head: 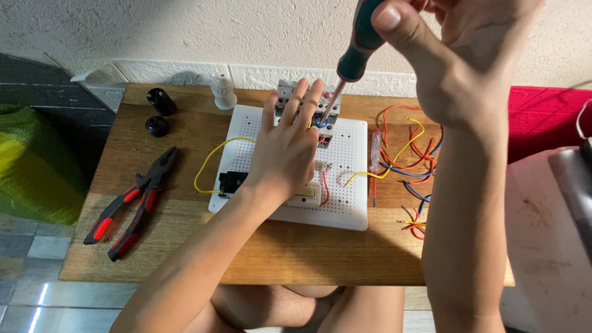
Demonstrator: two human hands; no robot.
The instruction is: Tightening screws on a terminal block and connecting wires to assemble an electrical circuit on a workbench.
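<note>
Fingers: those of the right hand (pixel 459 58) are wrapped round the dark green handle of a screwdriver (pixel 351 55), held high and close to the camera; the fingers (pixel 300 98) of the left hand (pixel 283 154) lie spread and flat, pressing on the breaker block (pixel 290 98).
Table: low wooden table (pixel 185 246) with plank top, set against a rough white wall (pixel 185 28).
Room: grey tiled floor (pixel 37 246) to the left, a green bag (pixel 31 160) beside it, a red mat (pixel 542 117) to the right.
Screwdriver: tilted, its metal shaft running down and left to the top of the grey breaker block, tip by a blue wire loop.
Board: white perforated board (pixel 345 154) at the table's middle, carrying the block at its far edge, a black switch (pixel 231 182), and yellow and red wires.
Pliers: red-and-black pliers (pixel 129 206) lying on the left, well apart from the board.
Loose wires: tangle of red, yellow and blue wires (pixel 413 154) to the right of the board, a clear-handled tester (pixel 375 151) on its edge.
Far corner: two black round parts (pixel 159 111) and a white lamp holder (pixel 223 92).
</note>
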